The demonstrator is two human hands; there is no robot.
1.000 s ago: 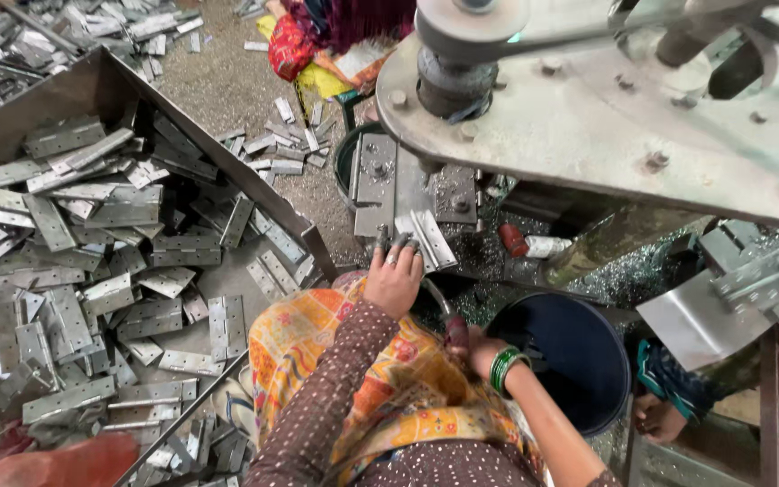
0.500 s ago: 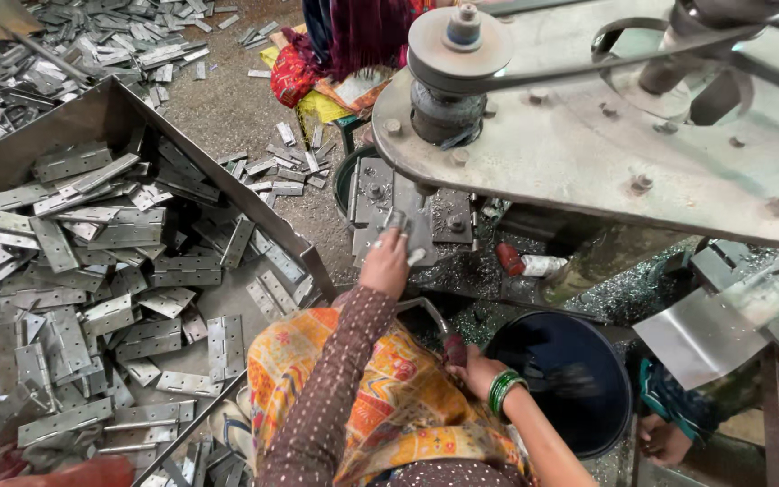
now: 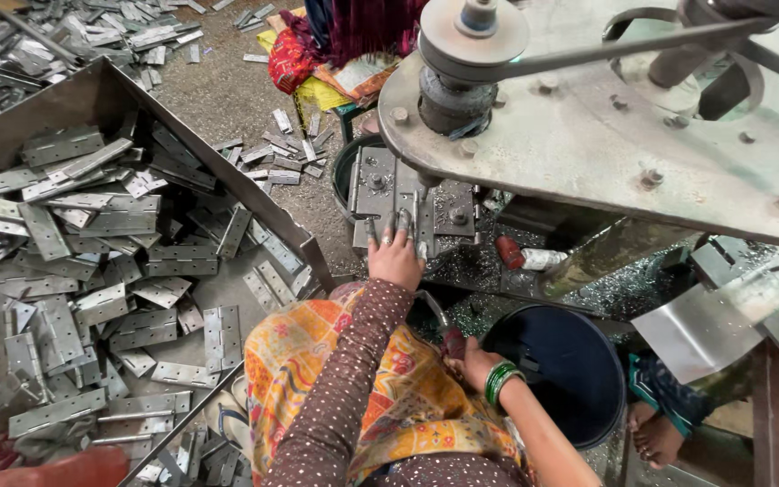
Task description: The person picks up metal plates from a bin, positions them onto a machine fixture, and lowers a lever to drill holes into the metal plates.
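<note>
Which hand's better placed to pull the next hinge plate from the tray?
Probably left. The left hand rests at the drill fixture, beside the tray of hinge plates; the right hand sits by the dark bucket.
</note>
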